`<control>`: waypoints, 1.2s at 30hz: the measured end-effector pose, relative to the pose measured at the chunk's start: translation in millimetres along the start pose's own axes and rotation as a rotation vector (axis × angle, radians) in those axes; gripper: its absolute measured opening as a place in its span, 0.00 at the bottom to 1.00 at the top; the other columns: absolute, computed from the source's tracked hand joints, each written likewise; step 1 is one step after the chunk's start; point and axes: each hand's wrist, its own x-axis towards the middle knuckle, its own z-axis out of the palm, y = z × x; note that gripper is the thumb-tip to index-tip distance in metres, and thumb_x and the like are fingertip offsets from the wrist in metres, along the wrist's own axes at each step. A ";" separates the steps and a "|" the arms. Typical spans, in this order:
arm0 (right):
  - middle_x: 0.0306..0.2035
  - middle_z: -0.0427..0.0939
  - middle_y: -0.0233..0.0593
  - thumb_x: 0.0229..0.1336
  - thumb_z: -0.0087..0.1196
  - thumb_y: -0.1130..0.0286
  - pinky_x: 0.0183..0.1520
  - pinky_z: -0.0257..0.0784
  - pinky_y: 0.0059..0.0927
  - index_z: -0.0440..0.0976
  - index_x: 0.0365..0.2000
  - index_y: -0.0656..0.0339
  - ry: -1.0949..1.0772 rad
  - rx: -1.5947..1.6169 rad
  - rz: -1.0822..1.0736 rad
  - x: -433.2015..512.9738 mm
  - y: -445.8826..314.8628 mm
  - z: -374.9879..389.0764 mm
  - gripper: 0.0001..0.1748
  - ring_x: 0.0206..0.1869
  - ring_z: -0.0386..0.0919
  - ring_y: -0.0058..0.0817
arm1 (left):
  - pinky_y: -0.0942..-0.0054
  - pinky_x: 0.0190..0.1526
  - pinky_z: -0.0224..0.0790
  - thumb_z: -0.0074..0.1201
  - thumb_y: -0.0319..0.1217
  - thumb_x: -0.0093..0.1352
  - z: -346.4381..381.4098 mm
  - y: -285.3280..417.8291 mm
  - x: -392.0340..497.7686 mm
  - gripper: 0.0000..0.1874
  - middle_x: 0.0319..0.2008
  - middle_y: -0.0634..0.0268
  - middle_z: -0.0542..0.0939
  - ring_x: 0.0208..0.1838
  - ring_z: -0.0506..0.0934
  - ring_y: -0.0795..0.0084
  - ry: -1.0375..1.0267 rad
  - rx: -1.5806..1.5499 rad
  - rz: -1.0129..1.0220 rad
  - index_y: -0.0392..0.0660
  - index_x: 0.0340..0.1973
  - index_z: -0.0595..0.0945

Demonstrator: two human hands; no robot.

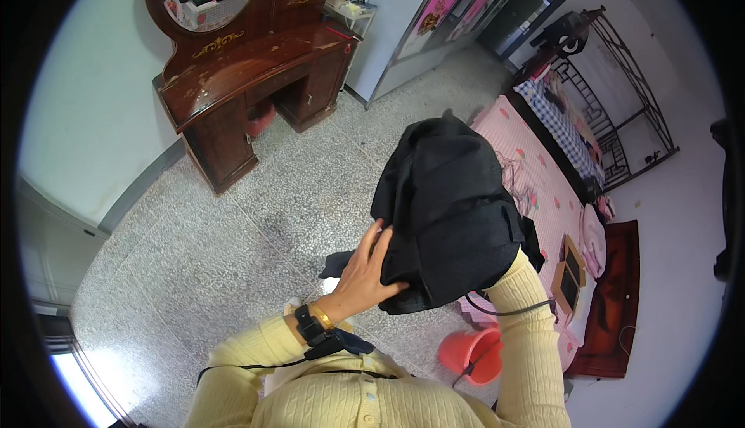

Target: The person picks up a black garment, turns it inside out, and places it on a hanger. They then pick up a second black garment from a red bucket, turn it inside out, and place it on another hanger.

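Observation:
A black cloth garment (460, 207) hangs bunched in front of me at mid-height, over the floor and the near side of the bed. My left hand (361, 279) rests on its left edge, fingers spread and thumb against the fabric. A black strap with a device and a gold-coloured bracelet circle that wrist. My right forearm, in a yellow knit sleeve (521, 306), runs up into the garment. The cloth hides my right hand, so its fingers cannot be seen. A dark cable (506, 313) crosses the right sleeve.
A red plastic bucket (474, 355) stands on the speckled floor (279, 207), below right. Along the right is a bed with a pink sheet (524, 154), bearing an open cardboard box (567, 279). A wooden dressing table (256, 73) with a mirror stands at the upper left.

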 end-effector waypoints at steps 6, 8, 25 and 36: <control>0.40 0.77 0.45 0.58 0.53 0.67 0.45 0.70 0.30 0.69 0.47 0.74 0.030 0.035 0.054 22.5 -1.1 7.1 0.22 0.43 0.73 0.24 | 0.65 0.51 0.71 0.47 0.32 0.72 -24.3 -28.4 40.0 0.22 0.42 0.45 0.81 0.51 0.79 0.50 0.174 -0.253 -0.272 0.43 0.61 0.70; 0.40 0.77 0.46 0.57 0.54 0.67 0.45 0.70 0.30 0.69 0.47 0.74 -0.004 0.055 0.101 11.1 8.7 31.9 0.22 0.42 0.73 0.24 | 0.65 0.47 0.71 0.45 0.32 0.75 -39.1 -37.9 61.6 0.14 0.40 0.43 0.81 0.46 0.80 0.49 0.417 -0.224 -0.120 0.38 0.49 0.79; 0.33 0.79 0.34 0.54 0.54 0.66 0.31 0.69 0.21 0.75 0.45 0.72 0.088 -0.202 0.024 -23.0 -37.4 -133.5 0.21 0.31 0.74 0.20 | 0.65 0.52 0.71 0.48 0.53 0.73 -234.1 -184.8 -9.2 0.32 0.46 0.49 0.83 0.50 0.81 0.61 0.353 -0.394 -0.760 0.30 0.48 0.81; 0.38 0.81 0.39 0.61 0.47 0.79 0.47 0.75 0.26 0.76 0.37 0.68 -0.312 0.164 -0.272 -24.5 33.4 -53.1 0.08 0.42 0.80 0.25 | 0.74 0.41 0.78 0.54 0.38 0.73 -84.3 52.6 98.3 0.17 0.41 0.64 0.83 0.39 0.82 0.74 -0.183 -1.084 -0.476 0.38 0.50 0.78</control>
